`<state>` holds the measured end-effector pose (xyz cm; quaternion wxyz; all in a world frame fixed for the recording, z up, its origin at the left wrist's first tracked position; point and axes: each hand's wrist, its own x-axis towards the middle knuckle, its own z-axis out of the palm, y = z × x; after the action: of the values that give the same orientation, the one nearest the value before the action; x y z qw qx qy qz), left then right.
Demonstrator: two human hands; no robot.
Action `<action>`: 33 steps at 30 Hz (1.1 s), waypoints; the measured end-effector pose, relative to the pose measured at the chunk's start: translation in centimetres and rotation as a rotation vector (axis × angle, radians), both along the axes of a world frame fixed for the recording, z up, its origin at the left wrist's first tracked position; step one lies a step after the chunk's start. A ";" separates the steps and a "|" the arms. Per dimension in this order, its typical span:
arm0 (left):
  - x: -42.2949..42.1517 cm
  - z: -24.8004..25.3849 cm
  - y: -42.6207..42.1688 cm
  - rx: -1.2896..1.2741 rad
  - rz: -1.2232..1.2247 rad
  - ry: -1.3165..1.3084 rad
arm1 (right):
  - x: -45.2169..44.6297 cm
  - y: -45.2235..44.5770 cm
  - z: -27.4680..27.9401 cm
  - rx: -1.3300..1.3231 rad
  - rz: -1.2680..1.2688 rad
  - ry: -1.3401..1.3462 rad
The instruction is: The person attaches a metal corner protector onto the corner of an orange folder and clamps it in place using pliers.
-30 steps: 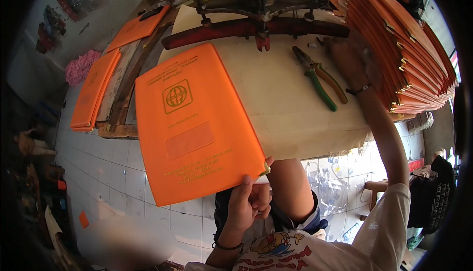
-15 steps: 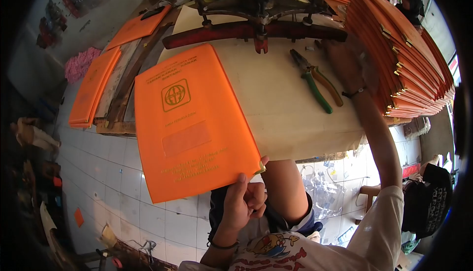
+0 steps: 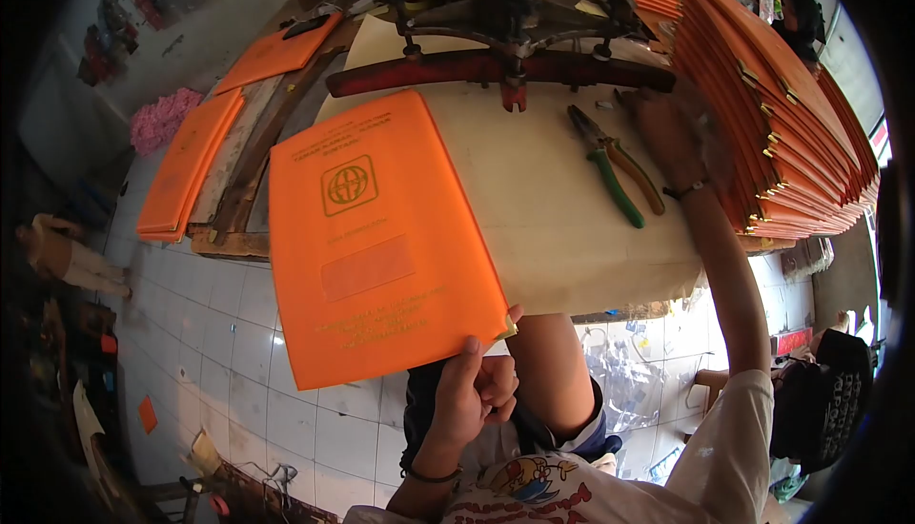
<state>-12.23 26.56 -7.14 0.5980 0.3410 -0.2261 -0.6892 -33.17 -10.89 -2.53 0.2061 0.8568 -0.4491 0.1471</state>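
Observation:
My left hand (image 3: 477,390) pinches the lower right corner of an orange report cover (image 3: 362,228) between thumb and fingers. The cover is tilted, with gold print, a round emblem and a clear window; a brass-coloured metal corner (image 3: 509,328) sits beside my fingertips. My right hand (image 3: 667,133) is low over the papered tabletop, left of a tall stack of orange covers (image 3: 734,114). Its fingers are blurred and partly hidden, so their grip is unclear. A small metal piece (image 3: 604,104) lies near its fingertips. Pliers (image 3: 615,166) with green and tan handles rest close by.
A dark metal press (image 3: 515,38) with a red-brown bar stands across the back of the table (image 3: 572,257). More orange covers (image 3: 191,162) lie on the left side. Pink material (image 3: 162,122) is beyond them. Another person (image 3: 799,19) is partly visible at upper right.
The view has shifted slightly, so the table things appear a little lower and to the right. My left hand keeps its hold on the cover; my right hand stays by the small metal piece.

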 end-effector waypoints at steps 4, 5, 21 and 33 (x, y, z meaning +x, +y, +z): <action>0.0 0.0 0.0 -0.009 -0.003 0.001 | 0.2 0.0 0.1 0.010 -0.009 0.008; 0.0 0.0 0.0 -0.005 0.000 -0.008 | 0.1 0.0 0.1 0.026 -0.007 0.001; -0.2 0.9 0.1 0.055 0.011 0.085 | 0.0 2.9 1.2 -0.106 0.036 0.018; -0.2 0.5 1.8 -0.053 0.035 0.093 | 5.1 26.9 -0.4 0.577 0.648 -0.772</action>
<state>-12.44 28.31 -6.63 0.6285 0.2964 -0.2101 -0.6877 -28.09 16.00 -2.93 -0.2700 0.8564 -0.2286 0.3760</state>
